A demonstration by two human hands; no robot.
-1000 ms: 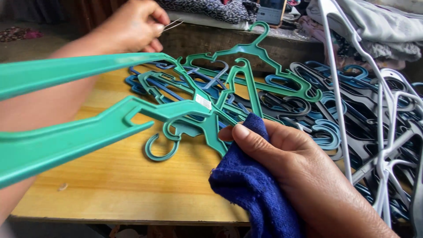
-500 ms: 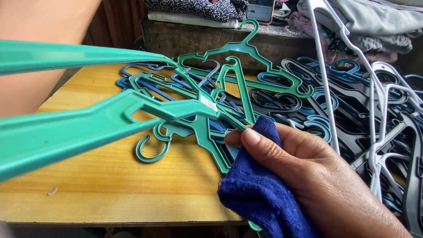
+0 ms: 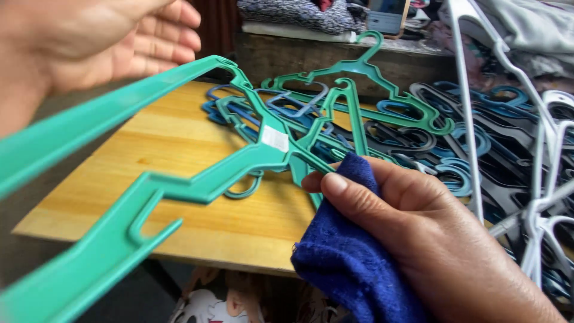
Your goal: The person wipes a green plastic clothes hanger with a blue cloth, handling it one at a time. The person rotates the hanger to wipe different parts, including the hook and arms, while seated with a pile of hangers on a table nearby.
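The near end of the green hanger (image 3: 197, 179) runs out of the picture at the lower left, so I cannot see what holds it there. The dark blue cloth (image 3: 353, 269) is also cut off at the bottom edge, and a big part of it is hidden under the right hand (image 3: 418, 239). The left hand (image 3: 101, 42) is only partly in view at the upper left; its wrist is outside the picture.

The right hand is closed on the cloth, with the thumb lying flat on top and the thumb tip close to the neck of the green hanger, near its white sticker (image 3: 275, 139). If the cloth really touches the hanger, I cannot tell. The left hand is open, palm turned inward, fingers loosely stretched, just above the upper arm of the hanger and not gripping it.

The hanger is lifted above the wooden table (image 3: 179, 131). Behind it lies a pile of hangers (image 3: 430, 137), green, blue and dark, and white hangers (image 3: 538, 197) stand at the right.
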